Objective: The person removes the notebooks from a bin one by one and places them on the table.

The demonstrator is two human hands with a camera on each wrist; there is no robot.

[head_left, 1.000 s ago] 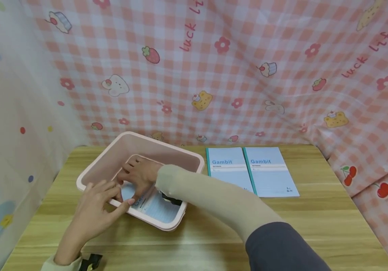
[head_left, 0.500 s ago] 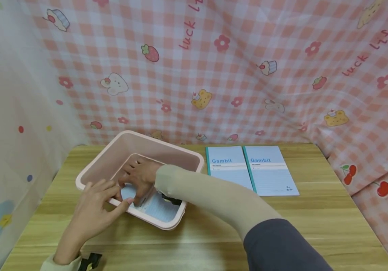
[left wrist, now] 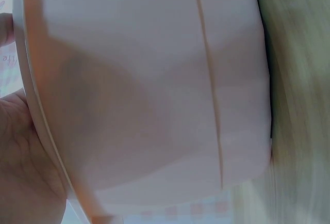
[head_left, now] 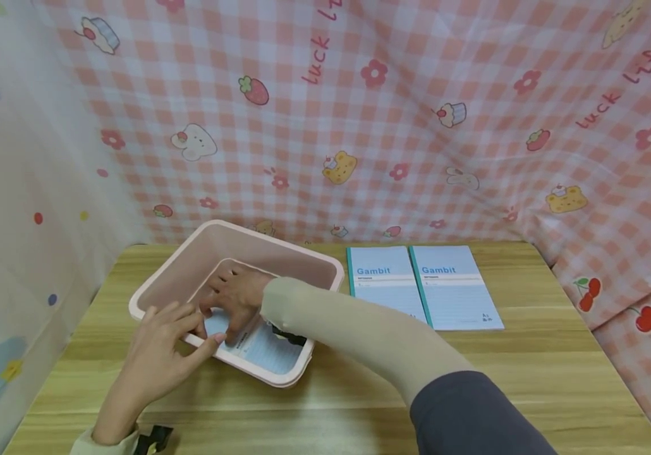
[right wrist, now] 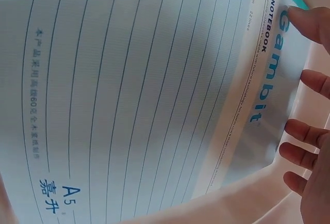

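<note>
At the far left I see a white cloth with coloured dots and a blue cartoon figure. Next comes the left hand, with a black device at its wrist. Its fingers bend over the near rim of the pink basin, and its thumb lies along that rim. My left wrist view shows the palm against the rim from outside, but I cannot tell how firmly it holds.

The right hand is down inside the basin, its fingers spread apart and slightly bent. Beneath it 1 pale blue notebook lies cover up in the basin. In my right wrist view, the thumb is on the cover beside the teal spine, near the printed "Gambit"; the other fingertips line the top edge, and I cannot tell whether every 1 touches it.

The pale sleeve crosses the basin's right rim and runs into a dark sleeve nearer me. To the right of the basin, 2 more "Gambit" notebooks lie side by side on the wooden table: the nearer-to-basin notebook, partly covered by the pale sleeve, and the rightmost notebook, in full view.
</note>
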